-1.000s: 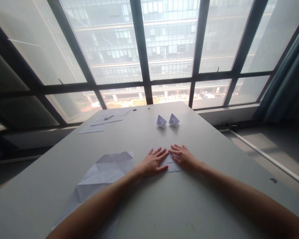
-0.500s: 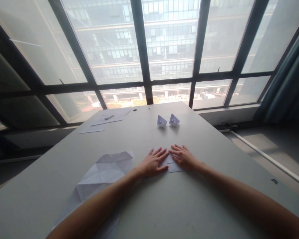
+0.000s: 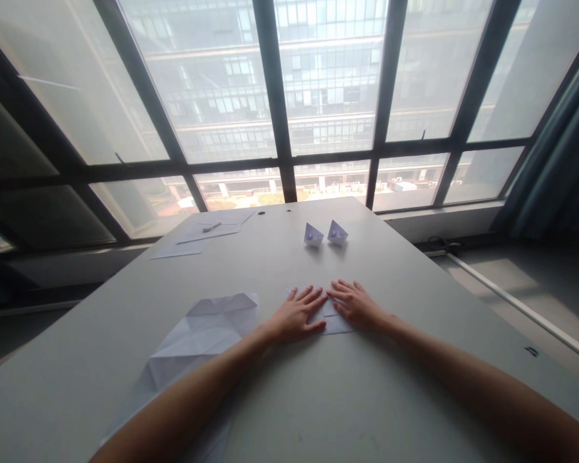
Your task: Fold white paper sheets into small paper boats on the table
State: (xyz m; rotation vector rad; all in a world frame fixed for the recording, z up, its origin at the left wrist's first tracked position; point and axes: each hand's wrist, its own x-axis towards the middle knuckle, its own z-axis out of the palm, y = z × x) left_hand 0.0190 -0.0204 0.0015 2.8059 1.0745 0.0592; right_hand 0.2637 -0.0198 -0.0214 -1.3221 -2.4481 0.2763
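Note:
A small folded sheet of white paper (image 3: pixel 336 325) lies flat on the table, partly covered by both hands. My left hand (image 3: pixel 296 315) rests on its left part, fingers stretched out and palm down. On the right part lies my right hand (image 3: pixel 356 303), also flat with its fingers extended. The fingertips of the two hands nearly meet over the paper's middle. Beyond the hands stand two folded paper boats, a left one (image 3: pixel 313 235) and a right one (image 3: pixel 338 233). A large creased sheet of paper (image 3: pixel 202 331) lies to the left, partly under my left forearm.
The white table (image 3: pixel 415 308) narrows away toward tall windows (image 3: pixel 330 71). Several flat paper sheets (image 3: pixel 188 247) lie at the far left, with a small white object (image 3: pixel 211 227) on top, too small to name. A dark curtain (image 3: pixel 550 148) hangs at the right.

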